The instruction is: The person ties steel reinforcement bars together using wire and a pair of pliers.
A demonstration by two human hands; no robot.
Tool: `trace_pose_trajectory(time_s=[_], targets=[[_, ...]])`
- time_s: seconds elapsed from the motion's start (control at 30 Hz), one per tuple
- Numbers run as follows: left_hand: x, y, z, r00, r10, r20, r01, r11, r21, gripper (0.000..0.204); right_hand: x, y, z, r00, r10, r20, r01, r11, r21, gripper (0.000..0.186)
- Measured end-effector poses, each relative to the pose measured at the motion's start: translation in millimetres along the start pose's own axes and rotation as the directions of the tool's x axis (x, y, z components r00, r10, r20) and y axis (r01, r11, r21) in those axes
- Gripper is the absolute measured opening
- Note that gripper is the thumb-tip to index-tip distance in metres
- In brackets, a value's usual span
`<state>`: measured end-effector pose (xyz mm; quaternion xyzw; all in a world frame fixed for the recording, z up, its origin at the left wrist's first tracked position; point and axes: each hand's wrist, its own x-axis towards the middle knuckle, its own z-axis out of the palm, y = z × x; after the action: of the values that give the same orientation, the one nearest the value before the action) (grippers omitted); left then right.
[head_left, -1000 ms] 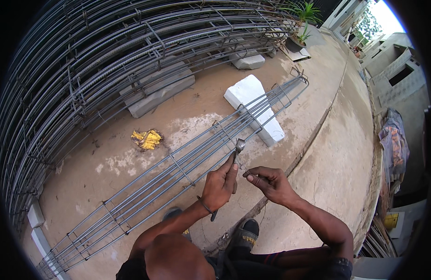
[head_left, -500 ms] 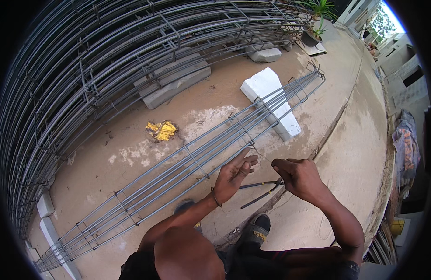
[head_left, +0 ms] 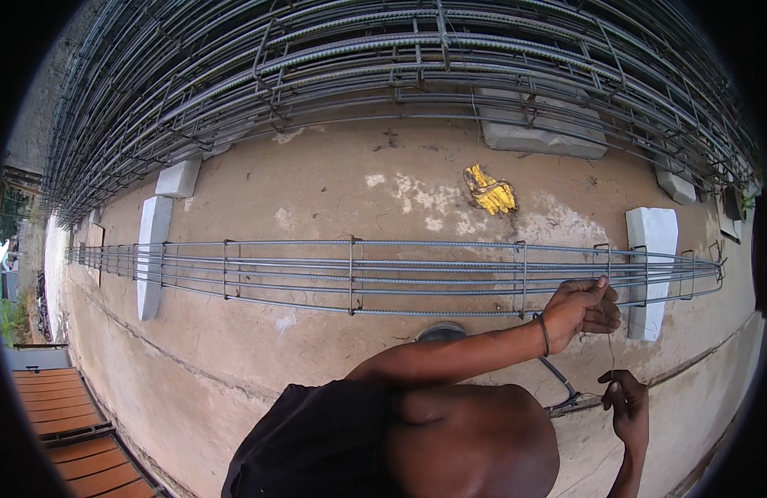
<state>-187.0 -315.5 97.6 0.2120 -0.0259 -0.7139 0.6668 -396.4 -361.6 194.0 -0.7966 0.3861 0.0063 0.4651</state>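
A long, narrow rebar cage lies across the ground before me, its steel rods tied with square stirrups. My left hand is at its near rod toward the right end, fingers bent together. A thin wire runs down from those fingers to my right hand, which pinches it below the cage. Whether the wire's upper end loops round a rod is hidden by my left hand. A dark-handled tool, partly covered by my left forearm, lies on the ground between my hands and body.
White blocks hold up the cage at the right and left. Yellow gloves lie beyond it. A large stack of rebar cages rests on concrete blocks along the far side. Orange slatted panels stand at the lower left.
My view has turned left, so the cage now runs level across it. My left hand has come over the cage's near rod and its fingers have bent in. The right hand still pinches the wire.
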Motion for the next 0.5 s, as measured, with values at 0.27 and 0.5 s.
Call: trace_pose_trajectory(time_s=[0.27,0.5], targets=[[14,4,-10,0.908,0.144,0.392,-0.021,0.953,-0.302,0.033,4,-57,-55,0.813,0.368,0.452,-0.511,0.823,0.25,0.029],[11,-27,-77,0.961,-0.234,0.15,0.074,0.736,0.673,0.038,-25,46,18,0.813,0.224,0.537,-0.357,0.921,0.156,0.062]])
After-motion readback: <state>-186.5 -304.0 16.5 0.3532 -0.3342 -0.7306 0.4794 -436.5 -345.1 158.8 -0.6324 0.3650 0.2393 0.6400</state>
